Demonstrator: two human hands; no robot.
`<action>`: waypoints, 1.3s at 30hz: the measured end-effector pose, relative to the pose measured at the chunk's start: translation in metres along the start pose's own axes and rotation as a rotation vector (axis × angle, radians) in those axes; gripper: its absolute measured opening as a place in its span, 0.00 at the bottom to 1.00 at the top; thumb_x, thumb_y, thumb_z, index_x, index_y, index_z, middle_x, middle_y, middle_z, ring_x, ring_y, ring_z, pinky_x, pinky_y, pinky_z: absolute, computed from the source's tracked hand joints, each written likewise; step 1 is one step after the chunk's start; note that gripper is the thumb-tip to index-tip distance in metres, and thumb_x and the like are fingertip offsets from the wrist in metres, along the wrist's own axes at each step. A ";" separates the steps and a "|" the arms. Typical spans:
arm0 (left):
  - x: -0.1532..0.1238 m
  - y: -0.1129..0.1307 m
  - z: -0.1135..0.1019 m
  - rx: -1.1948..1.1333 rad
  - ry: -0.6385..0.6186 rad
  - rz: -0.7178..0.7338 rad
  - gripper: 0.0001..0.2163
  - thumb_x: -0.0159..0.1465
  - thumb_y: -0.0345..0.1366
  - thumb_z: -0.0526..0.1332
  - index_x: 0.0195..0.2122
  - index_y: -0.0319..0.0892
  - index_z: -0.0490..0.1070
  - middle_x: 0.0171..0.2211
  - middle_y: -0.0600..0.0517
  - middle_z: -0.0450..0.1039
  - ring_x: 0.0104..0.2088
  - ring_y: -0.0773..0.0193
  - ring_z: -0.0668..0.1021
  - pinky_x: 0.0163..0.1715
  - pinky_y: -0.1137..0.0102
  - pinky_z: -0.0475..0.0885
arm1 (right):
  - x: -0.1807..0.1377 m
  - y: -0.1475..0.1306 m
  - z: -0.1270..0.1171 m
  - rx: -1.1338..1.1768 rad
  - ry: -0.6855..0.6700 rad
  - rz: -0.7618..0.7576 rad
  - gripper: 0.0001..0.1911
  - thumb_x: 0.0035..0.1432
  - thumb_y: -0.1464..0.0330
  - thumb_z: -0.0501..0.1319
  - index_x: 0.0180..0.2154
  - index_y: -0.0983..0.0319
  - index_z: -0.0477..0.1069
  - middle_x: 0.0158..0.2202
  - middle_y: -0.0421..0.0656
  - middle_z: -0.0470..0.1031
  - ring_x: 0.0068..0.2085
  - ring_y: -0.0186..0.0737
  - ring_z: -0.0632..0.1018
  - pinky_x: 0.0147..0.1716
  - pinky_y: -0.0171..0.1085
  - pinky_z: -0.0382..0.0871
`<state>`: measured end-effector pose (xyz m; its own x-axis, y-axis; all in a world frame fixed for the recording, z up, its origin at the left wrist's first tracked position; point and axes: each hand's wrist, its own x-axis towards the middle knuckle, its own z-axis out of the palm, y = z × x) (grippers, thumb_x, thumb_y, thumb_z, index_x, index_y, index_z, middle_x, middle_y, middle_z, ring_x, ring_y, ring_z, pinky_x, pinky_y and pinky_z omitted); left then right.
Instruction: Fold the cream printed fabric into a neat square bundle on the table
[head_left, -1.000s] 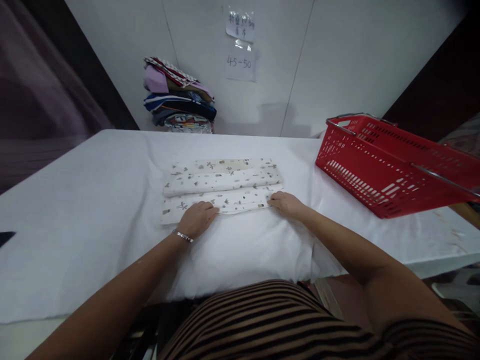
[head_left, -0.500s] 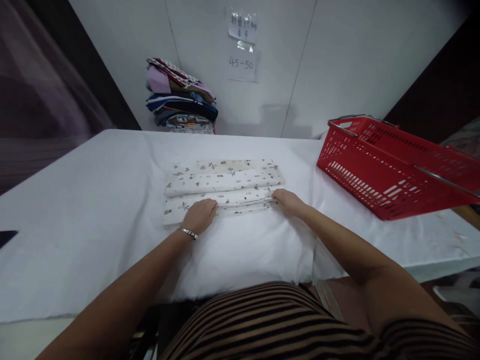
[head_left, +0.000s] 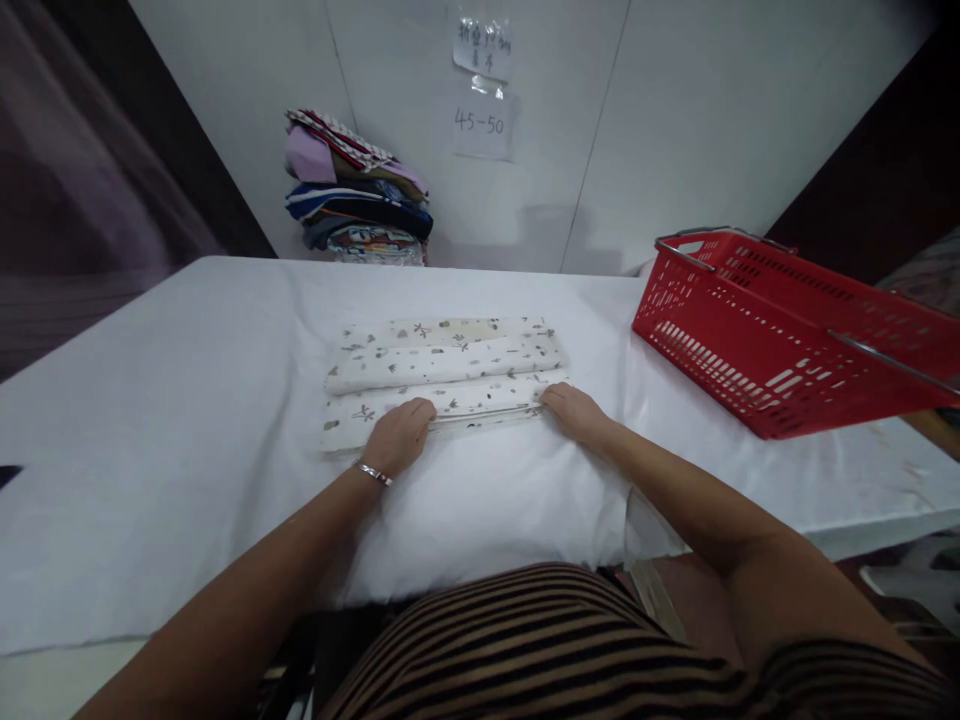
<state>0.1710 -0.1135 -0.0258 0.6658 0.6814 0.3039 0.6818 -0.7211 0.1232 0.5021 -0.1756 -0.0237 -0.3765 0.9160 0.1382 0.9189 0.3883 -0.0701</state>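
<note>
Left hand [head_left: 401, 437] and right hand [head_left: 571, 410] are curled over the near edge of the patterned cloth [head_left: 446, 365], which is gripped at two well-separated points. The cloth is laid in flat, folded bands on the white-covered table [head_left: 172, 400]. To its right, a red basket [head_left: 795, 315] is placed; at the table's far edge, folded fabrics [head_left: 360, 195] are stacked.

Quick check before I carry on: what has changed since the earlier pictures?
Between the left hand and right hand, the near edge of the white printed rectangular cloth has shifted slightly forward, showing a printed layer beneath. Neither of the hands has visibly let go. The red perforated plastic basket and the stack of folded multicoloured fabrics stayed put.
</note>
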 end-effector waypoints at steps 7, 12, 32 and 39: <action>0.005 -0.002 0.001 -0.024 -0.050 0.051 0.18 0.58 0.24 0.49 0.47 0.43 0.67 0.42 0.48 0.72 0.42 0.60 0.72 0.40 0.65 0.66 | 0.009 -0.002 -0.005 0.116 -0.002 0.120 0.10 0.59 0.74 0.49 0.37 0.62 0.68 0.38 0.45 0.72 0.41 0.39 0.69 0.41 0.36 0.62; 0.015 0.005 -0.001 0.014 -0.081 -0.026 0.14 0.55 0.25 0.50 0.39 0.41 0.71 0.38 0.47 0.72 0.40 0.58 0.72 0.39 0.63 0.66 | 0.017 0.001 -0.007 0.164 -0.024 0.143 0.09 0.59 0.73 0.49 0.35 0.63 0.68 0.36 0.44 0.72 0.38 0.39 0.69 0.39 0.35 0.61; 0.022 0.001 0.012 0.059 0.077 0.082 0.11 0.60 0.27 0.51 0.32 0.42 0.73 0.36 0.47 0.72 0.39 0.59 0.70 0.38 0.64 0.64 | 0.005 0.011 0.005 -0.011 0.147 -0.090 0.13 0.62 0.71 0.48 0.43 0.64 0.68 0.42 0.50 0.70 0.42 0.45 0.66 0.42 0.41 0.59; 0.019 0.009 0.007 0.206 -0.023 0.180 0.10 0.60 0.27 0.51 0.29 0.42 0.72 0.32 0.47 0.69 0.37 0.57 0.69 0.35 0.62 0.61 | -0.002 0.008 0.008 -0.057 0.056 -0.180 0.14 0.62 0.71 0.47 0.44 0.63 0.70 0.41 0.49 0.70 0.41 0.44 0.65 0.38 0.40 0.56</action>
<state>0.1915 -0.1062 -0.0262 0.7872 0.5485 0.2819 0.5973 -0.7920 -0.1266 0.5091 -0.1732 -0.0321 -0.5299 0.8246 0.1981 0.8430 0.5377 0.0165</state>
